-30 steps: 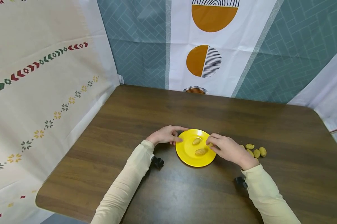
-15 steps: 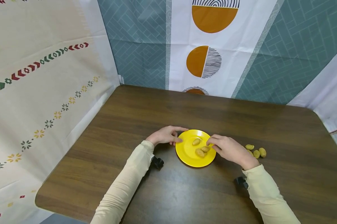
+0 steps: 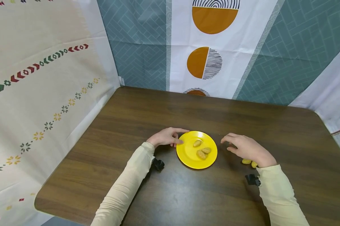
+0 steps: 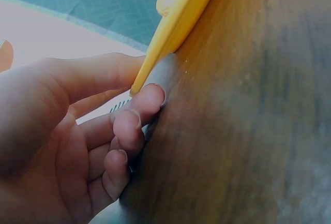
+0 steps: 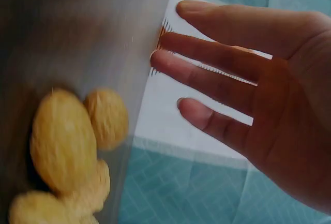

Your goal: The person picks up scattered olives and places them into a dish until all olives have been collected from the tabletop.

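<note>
A person in cream sleeves (image 3: 124,185) works at a dark, wood-grained worktop (image 3: 147,108) with rounded corners, its surface catching a pale sheen near the front edge. The left hand (image 3: 165,137) grips the rim of a round yellow plate (image 3: 185,155), which rests on the worktop around mid-table and carries three small potato-like pieces (image 3: 206,150). The right hand (image 3: 247,148), its fingers loosely extended and holding nothing, hovers to the plate's right, apart from it. More potato-like pieces cluster on the wood by the right wrist, seen close up and slightly blurred as a loose group (image 5: 62,141). Behind the worktop hangs a teal herringbone cloth (image 3: 139,47) with a white panel (image 3: 178,62) of ochre-and-striped circles; to the left, a cream cloth (image 3: 45,106) bears rows of chevrons and star-shaped flowers. White fabric (image 3: 335,103) closes off the right side.
</note>
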`<state>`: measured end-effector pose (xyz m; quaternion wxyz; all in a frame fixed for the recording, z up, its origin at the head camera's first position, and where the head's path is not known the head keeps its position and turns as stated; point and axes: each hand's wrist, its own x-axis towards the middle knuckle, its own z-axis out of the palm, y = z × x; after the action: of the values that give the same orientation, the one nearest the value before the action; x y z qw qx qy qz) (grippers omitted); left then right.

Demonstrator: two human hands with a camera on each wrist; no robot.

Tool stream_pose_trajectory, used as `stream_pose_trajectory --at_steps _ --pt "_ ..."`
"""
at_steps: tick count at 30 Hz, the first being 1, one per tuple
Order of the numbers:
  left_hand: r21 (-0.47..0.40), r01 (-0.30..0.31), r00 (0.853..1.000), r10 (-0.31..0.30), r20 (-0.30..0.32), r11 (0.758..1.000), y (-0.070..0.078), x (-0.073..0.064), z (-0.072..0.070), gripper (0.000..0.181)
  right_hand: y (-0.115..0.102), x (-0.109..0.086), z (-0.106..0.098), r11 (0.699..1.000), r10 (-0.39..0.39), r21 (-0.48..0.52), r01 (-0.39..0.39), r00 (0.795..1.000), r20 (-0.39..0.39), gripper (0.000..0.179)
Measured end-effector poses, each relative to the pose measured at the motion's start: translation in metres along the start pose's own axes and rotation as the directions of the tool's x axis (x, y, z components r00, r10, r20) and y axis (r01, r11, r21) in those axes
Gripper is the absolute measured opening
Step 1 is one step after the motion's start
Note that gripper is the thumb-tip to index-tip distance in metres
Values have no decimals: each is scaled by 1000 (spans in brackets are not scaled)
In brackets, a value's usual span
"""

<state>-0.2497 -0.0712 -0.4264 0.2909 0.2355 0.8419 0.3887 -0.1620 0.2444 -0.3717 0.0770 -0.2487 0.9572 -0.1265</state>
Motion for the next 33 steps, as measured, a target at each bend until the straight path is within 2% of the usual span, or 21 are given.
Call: stream_pose_trajectory --at_steps 5,12,17,22,33 --pt "2 -8 1000 8 1 1000 -1 0 0 56 11 -6 -6 997 76 14 -77 995 65 32" --pt "-1 1 1000 -1 -1 1000 0 -1 -2 56 21 -9 -10 985 163 35 -169 976 143 33" --pt "2 -3 1000 3 -4 1000 0 -1 -2 56 26 -11 -10 983 179 -4 -182 966 184 28" --pt "2 -3 1000 3 -1 1000 -1 0 0 55 30 -13 -7 981 188 10 -196 955 229 24" --pt "1 5 1000 -5 -7 1000 -1 0 1 56 37 -12 0 984 172 14 -178 964 205 17"
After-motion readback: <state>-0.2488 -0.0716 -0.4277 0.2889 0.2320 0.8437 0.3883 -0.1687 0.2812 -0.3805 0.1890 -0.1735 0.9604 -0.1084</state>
